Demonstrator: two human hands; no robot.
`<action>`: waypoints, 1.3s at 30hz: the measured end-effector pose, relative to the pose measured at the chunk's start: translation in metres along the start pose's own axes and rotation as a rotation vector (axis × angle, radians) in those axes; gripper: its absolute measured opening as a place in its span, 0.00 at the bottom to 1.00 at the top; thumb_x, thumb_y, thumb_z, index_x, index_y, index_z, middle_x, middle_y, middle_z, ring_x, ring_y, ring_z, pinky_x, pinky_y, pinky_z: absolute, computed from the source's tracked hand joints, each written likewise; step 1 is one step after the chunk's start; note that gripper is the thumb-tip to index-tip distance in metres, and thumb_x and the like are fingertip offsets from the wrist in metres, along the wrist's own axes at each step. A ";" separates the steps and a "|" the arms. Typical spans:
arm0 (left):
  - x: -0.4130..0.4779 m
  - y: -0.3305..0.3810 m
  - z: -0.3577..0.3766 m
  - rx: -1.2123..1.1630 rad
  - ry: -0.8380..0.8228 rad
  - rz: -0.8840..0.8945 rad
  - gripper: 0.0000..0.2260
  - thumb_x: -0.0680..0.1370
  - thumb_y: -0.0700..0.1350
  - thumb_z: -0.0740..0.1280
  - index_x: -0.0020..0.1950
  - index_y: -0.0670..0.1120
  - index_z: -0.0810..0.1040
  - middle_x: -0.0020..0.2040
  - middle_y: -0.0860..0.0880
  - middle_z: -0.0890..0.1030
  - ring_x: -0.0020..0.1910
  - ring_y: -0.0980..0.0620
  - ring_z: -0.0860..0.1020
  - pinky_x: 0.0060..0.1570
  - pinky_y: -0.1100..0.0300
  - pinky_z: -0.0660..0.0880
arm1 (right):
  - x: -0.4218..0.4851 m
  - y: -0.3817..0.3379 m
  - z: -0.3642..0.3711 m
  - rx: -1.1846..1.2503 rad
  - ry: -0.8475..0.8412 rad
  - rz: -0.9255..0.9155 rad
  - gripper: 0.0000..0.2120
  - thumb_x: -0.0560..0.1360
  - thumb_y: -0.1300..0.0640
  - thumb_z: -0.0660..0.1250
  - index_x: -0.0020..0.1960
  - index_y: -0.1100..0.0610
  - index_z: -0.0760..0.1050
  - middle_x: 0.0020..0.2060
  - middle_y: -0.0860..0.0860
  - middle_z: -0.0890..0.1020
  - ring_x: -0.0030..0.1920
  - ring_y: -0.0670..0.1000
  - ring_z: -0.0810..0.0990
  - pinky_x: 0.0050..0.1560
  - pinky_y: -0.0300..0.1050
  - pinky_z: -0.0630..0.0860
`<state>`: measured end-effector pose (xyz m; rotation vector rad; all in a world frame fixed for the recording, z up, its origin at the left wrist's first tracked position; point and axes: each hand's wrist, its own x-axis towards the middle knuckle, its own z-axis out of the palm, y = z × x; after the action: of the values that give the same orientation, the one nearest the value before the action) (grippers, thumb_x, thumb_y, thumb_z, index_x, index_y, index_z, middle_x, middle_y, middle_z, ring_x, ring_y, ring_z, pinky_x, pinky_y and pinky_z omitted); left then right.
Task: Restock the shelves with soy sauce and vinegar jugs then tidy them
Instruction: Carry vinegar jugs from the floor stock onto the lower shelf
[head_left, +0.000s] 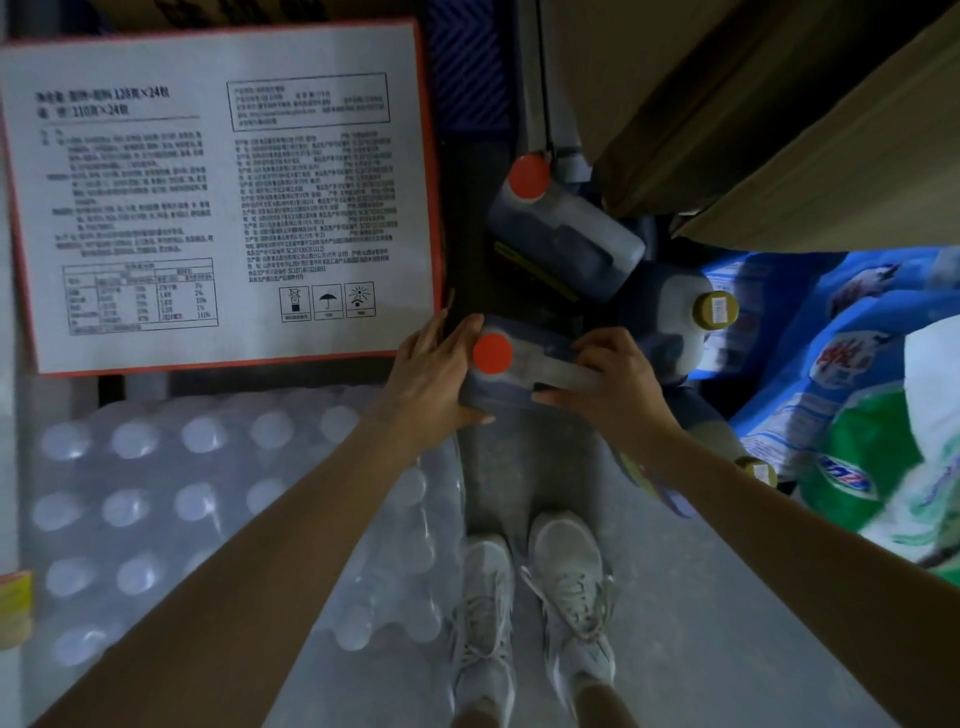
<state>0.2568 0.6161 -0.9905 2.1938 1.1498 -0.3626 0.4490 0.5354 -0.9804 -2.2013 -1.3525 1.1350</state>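
Two-hand hold on red-capped jug (519, 389).
My left hand (441, 374) clamps its 9 o'clock side; my right hand (610, 384) wraps the handle (563, 371) at 3 o'clock, likely sharing weight.

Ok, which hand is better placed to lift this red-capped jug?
Right. The right hand wraps the handle of the red-capped jug, which is likely the firmer carrying hold. The left hand only clasps its side by the cap.

Grey concrete floor (701, 639), shrink-wrapped pack of clear plastic bottles (218, 499) at left, blue-green printed bags (852, 447) at right, pale sneakers (569, 587) between.
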 end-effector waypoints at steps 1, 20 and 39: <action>0.000 -0.001 -0.001 -0.046 0.001 -0.019 0.49 0.68 0.57 0.75 0.78 0.46 0.48 0.78 0.45 0.55 0.77 0.46 0.48 0.73 0.50 0.49 | 0.000 -0.003 -0.001 -0.002 -0.007 -0.008 0.18 0.63 0.52 0.78 0.45 0.63 0.79 0.54 0.51 0.70 0.52 0.45 0.68 0.46 0.18 0.59; -0.056 0.025 -0.103 -0.241 0.014 0.088 0.49 0.61 0.55 0.80 0.74 0.45 0.59 0.67 0.45 0.72 0.64 0.46 0.71 0.64 0.51 0.66 | -0.048 -0.095 -0.092 -0.005 0.042 -0.146 0.20 0.59 0.50 0.80 0.43 0.63 0.81 0.50 0.50 0.72 0.44 0.42 0.70 0.44 0.18 0.61; -0.250 0.074 -0.376 -0.446 0.399 0.026 0.48 0.55 0.66 0.76 0.69 0.51 0.63 0.66 0.54 0.72 0.64 0.55 0.71 0.63 0.57 0.71 | -0.138 -0.369 -0.258 0.149 0.106 -0.461 0.16 0.61 0.54 0.80 0.41 0.59 0.77 0.50 0.49 0.68 0.48 0.45 0.69 0.46 0.20 0.63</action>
<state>0.1548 0.6665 -0.5478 1.9206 1.2610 0.3344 0.3905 0.6365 -0.5240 -1.6967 -1.5638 0.8988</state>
